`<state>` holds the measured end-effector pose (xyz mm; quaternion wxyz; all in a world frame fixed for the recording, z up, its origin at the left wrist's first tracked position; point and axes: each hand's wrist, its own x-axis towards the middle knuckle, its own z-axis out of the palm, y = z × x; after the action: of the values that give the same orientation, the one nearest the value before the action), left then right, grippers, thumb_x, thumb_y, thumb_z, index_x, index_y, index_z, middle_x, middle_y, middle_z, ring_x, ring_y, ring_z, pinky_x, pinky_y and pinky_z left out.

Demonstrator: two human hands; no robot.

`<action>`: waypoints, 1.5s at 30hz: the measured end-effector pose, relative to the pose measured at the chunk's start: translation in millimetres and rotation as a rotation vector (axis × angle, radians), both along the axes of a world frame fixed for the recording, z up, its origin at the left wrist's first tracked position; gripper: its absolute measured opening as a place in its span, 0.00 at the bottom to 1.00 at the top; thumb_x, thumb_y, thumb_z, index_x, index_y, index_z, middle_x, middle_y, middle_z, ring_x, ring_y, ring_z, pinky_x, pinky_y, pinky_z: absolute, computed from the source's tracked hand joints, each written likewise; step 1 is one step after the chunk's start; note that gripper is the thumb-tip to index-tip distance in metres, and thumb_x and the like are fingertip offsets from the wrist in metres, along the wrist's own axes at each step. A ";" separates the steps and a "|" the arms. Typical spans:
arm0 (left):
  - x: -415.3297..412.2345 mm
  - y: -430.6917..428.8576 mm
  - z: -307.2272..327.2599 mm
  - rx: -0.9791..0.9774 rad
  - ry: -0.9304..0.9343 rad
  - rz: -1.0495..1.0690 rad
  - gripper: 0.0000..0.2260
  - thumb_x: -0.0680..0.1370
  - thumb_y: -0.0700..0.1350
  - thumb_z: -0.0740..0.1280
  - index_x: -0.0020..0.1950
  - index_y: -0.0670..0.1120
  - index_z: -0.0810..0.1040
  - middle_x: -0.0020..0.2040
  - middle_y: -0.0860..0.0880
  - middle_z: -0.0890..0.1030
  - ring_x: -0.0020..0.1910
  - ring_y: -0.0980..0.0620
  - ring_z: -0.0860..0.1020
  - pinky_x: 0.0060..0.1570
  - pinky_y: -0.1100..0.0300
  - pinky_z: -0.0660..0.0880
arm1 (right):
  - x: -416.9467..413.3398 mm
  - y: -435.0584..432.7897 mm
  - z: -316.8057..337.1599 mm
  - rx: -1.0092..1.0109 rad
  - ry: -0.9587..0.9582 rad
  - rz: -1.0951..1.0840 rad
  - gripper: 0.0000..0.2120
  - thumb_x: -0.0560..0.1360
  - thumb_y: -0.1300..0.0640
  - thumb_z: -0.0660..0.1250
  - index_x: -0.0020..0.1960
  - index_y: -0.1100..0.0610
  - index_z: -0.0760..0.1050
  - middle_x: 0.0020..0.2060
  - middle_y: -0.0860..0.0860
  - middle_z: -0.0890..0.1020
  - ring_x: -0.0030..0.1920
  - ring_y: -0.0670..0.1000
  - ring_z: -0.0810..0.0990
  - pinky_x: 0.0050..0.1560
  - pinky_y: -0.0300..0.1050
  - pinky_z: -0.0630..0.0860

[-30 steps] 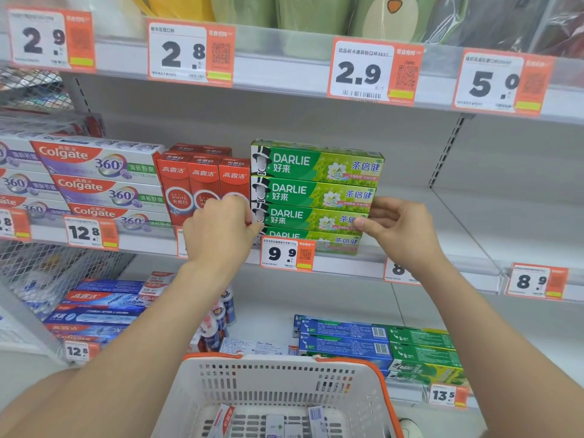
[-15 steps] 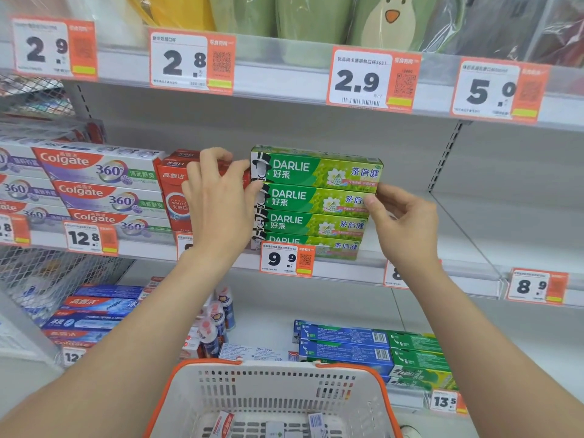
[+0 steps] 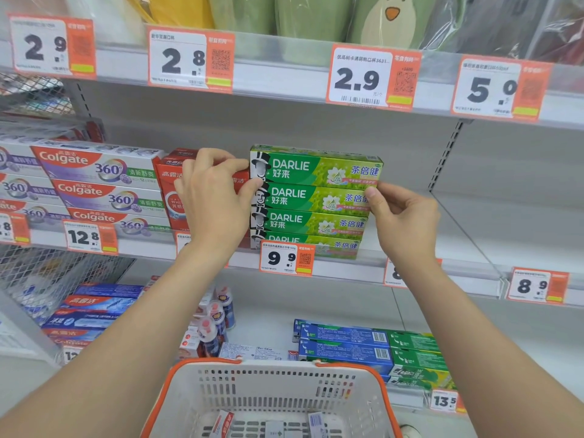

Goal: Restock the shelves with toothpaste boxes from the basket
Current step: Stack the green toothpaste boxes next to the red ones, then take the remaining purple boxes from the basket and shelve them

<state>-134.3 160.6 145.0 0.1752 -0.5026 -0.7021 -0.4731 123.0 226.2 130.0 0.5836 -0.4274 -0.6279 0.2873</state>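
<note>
while the left hand (image 3: 215,197) and right hand (image 3: 401,216) pinch the ends of the second green box (image 3: 316,200) in the shelf stack, it looks light, stiff, best gripped by its short ends.

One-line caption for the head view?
Both hands, left hand and right hand, square up a stack of green Darlie toothpaste boxes above a basket.

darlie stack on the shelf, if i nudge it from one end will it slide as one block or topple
The Darlie stack is four loose boxes, so layers would probably shift separately. The glossy cardboard likely slides easily. The top box already overhangs to the right, so it would probably slip first; toppling seems unlikely since the boxes lie flat.
</note>
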 end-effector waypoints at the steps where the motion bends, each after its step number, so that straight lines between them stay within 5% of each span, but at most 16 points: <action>1: 0.0 -0.3 1.0 0.000 -0.023 -0.005 0.15 0.77 0.55 0.76 0.61 0.52 0.86 0.61 0.51 0.78 0.60 0.45 0.73 0.54 0.52 0.62 | -0.1 0.5 -0.1 -0.007 0.005 0.000 0.07 0.81 0.56 0.72 0.57 0.47 0.85 0.47 0.45 0.89 0.50 0.45 0.88 0.59 0.52 0.84; 6: 0.0 -1.8 3.8 -0.013 -0.122 -0.010 0.16 0.75 0.58 0.77 0.61 0.55 0.86 0.62 0.51 0.77 0.63 0.46 0.72 0.55 0.53 0.61 | -0.3 2.1 0.6 -0.064 0.051 -0.008 0.09 0.80 0.57 0.73 0.59 0.56 0.86 0.47 0.47 0.89 0.50 0.46 0.88 0.58 0.51 0.84; 19: 1.6 -3.6 4.5 -0.012 -0.178 -0.029 0.16 0.75 0.59 0.77 0.60 0.56 0.85 0.61 0.52 0.76 0.65 0.46 0.71 0.57 0.53 0.61 | 0.0 0.9 -0.5 -0.062 0.084 -0.016 0.07 0.79 0.58 0.74 0.56 0.56 0.86 0.47 0.49 0.89 0.49 0.48 0.89 0.58 0.52 0.84; 23: 7.7 -6.5 -1.2 0.136 -0.116 -0.064 0.11 0.78 0.57 0.73 0.57 0.53 0.82 0.58 0.50 0.77 0.60 0.49 0.73 0.59 0.51 0.67 | 0.5 -2.4 1.2 -0.052 0.019 -0.038 0.11 0.79 0.56 0.75 0.60 0.59 0.85 0.49 0.49 0.89 0.50 0.44 0.88 0.57 0.47 0.84; 26: 20.3 -17.4 -17.6 0.170 -0.016 -0.183 0.04 0.80 0.48 0.70 0.50 0.49 0.77 0.47 0.50 0.77 0.49 0.48 0.75 0.51 0.49 0.71 | 2.6 -17.0 -2.3 0.065 -0.154 -0.215 0.13 0.77 0.54 0.75 0.60 0.56 0.82 0.48 0.47 0.86 0.47 0.45 0.86 0.52 0.46 0.84; 28: 31.7 -30.9 -38.0 -0.001 -0.033 -0.328 0.03 0.79 0.45 0.69 0.47 0.51 0.76 0.38 0.54 0.77 0.41 0.50 0.76 0.43 0.47 0.74 | 4.1 -37.9 -5.6 0.172 -0.264 -0.245 0.08 0.76 0.58 0.73 0.56 0.53 0.81 0.44 0.46 0.83 0.44 0.45 0.83 0.48 0.47 0.81; 31: 48.9 -51.7 -78.2 -0.456 0.046 -0.469 0.02 0.77 0.50 0.68 0.47 0.55 0.76 0.34 0.57 0.79 0.37 0.54 0.79 0.40 0.51 0.79 | 10.8 -73.2 -18.8 0.104 -0.616 0.060 0.08 0.77 0.59 0.69 0.54 0.51 0.82 0.38 0.44 0.84 0.40 0.44 0.81 0.48 0.45 0.79; 34: 68.1 -72.7 -122.5 -0.894 0.225 -0.570 0.07 0.78 0.56 0.65 0.53 0.57 0.77 0.44 0.58 0.82 0.47 0.50 0.82 0.47 0.50 0.80 | 22.7 -100.3 -49.0 -0.165 -1.309 0.501 0.14 0.79 0.50 0.66 0.64 0.49 0.79 0.47 0.47 0.85 0.52 0.51 0.80 0.56 0.52 0.79; 36: 79.7 -86.5 -158.4 -1.107 0.271 -0.620 0.11 0.80 0.56 0.65 0.61 0.56 0.77 0.55 0.54 0.82 0.56 0.48 0.80 0.50 0.52 0.78 | 26.2 -114.1 -73.7 -0.338 -1.608 0.685 0.16 0.80 0.48 0.66 0.65 0.53 0.79 0.55 0.53 0.82 0.59 0.58 0.79 0.58 0.56 0.79; 39: 94.2 -97.2 -213.4 -1.392 0.426 -0.633 0.19 0.83 0.56 0.63 0.72 0.51 0.71 0.67 0.47 0.75 0.65 0.43 0.75 0.59 0.48 0.75 | 21.3 -125.4 -109.3 -0.406 -1.757 0.812 0.05 0.81 0.56 0.65 0.49 0.58 0.76 0.48 0.54 0.78 0.53 0.59 0.80 0.51 0.55 0.82; 41: 102.6 -96.7 -241.0 -1.518 0.577 -0.641 0.23 0.84 0.55 0.61 0.77 0.50 0.66 0.71 0.43 0.70 0.70 0.40 0.71 0.63 0.44 0.71 | 21.6 -124.1 -127.9 -0.426 -1.859 0.886 0.02 0.80 0.62 0.64 0.50 0.57 0.72 0.46 0.52 0.76 0.46 0.54 0.79 0.44 0.51 0.80; 45: 114.6 -92.4 -274.0 -1.632 0.527 -0.672 0.25 0.85 0.55 0.59 0.82 0.50 0.60 0.74 0.43 0.66 0.71 0.38 0.68 0.66 0.42 0.70 | 43.0 -112.4 -150.0 -0.446 -2.050 0.946 0.06 0.80 0.63 0.65 0.50 0.58 0.68 0.41 0.51 0.70 0.37 0.50 0.72 0.33 0.45 0.71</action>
<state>-19.7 68.2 -129.1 -0.2258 -0.7395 -0.5727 0.2724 166.0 113.8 -20.0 -0.4560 -0.2757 -0.8403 0.0997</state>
